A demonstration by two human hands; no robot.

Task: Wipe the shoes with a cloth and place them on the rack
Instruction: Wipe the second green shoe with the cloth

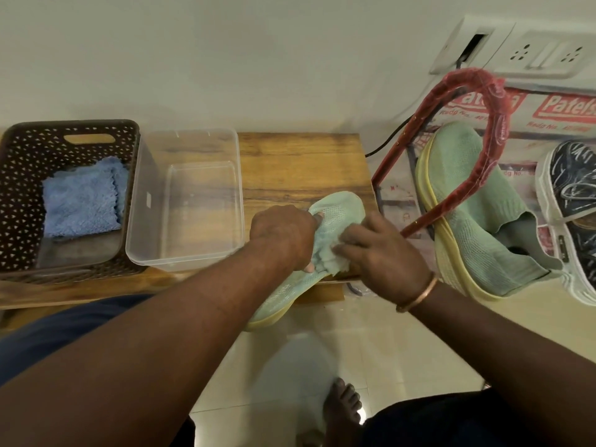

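nearest, a bare foot (342, 404) on the pale tiled floor (403, 343). just beyond, both forearms reaching forward to a mint green shoe (340, 209), toe resting on the front right corner of the wooden table (303, 162), heel hanging off the edge over the floor, yellowish sole underneath. left hand (283, 235) clamped across the middle of the shoe, thumb over the far side, a fingertip showing at the near side. right hand (383, 250), with a copper-coloured bangle (419, 293) at the wrist, fingers curled together on a bunched pale cloth (332, 264), pressing it against the shoe's upper just beside the left hand. further left on the table, a clear plastic container (190, 201), then a dark brown perforated basket (19, 195) touching it, with a folded blue cloth (80, 204) inside. to the right, off the table, a red-framed rack (496, 124) holding a second mint green shoe (477, 221), lying tilted, and beside that a dark patterned shoe (574, 195) with a white sole. farthest back, a black cable (390, 137) and a white socket panel (545, 53) on the wall.
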